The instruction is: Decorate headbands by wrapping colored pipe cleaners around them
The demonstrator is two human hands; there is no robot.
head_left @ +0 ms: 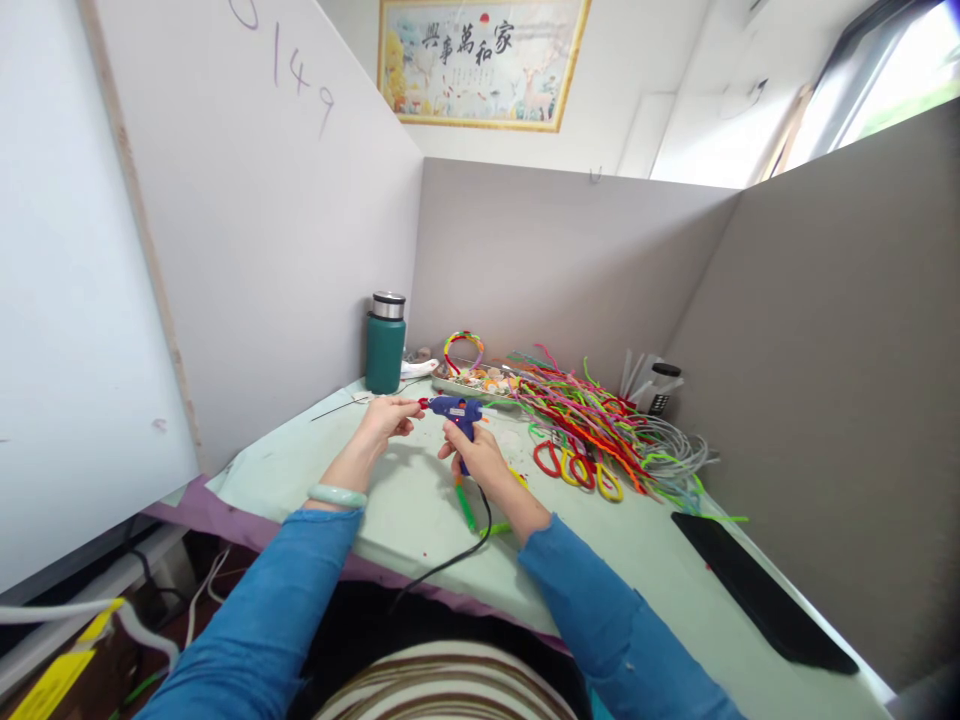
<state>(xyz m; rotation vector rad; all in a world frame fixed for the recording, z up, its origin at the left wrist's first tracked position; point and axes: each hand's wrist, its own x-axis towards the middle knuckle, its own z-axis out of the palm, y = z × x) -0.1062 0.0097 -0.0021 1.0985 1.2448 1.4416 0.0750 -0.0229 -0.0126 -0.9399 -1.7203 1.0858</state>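
Glue gun (456, 408) in right hand (475, 453) points at red piece (423, 404) in left hand (385, 419).

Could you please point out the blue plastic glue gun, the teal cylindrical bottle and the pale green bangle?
Blue plastic glue gun (463, 407): head view, on its body.
Teal cylindrical bottle (385, 355): head view, on its side.
Pale green bangle (337, 496): head view, on its band.

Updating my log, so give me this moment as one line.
Left hand: pinching red piece | Right hand: gripping blue glue gun, tip toward red piece | Table: multicoloured pipe cleaners right, teal bottle back left
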